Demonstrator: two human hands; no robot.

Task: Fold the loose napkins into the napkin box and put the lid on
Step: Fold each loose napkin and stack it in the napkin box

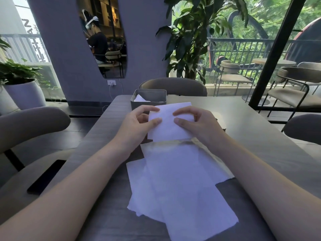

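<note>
Left hand [139,122], right hand [196,122] pinch thin white rectangular napkin [169,126].

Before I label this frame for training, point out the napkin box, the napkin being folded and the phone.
napkin box [139,104]: head view, its front wall.
napkin being folded [167,126]: head view, its middle, between the thumbs.
phone [46,177]: head view, its dark screen.

folded napkin [169,121] held | loose napkins [177,185] flat | napkin box [148,98] open
</note>
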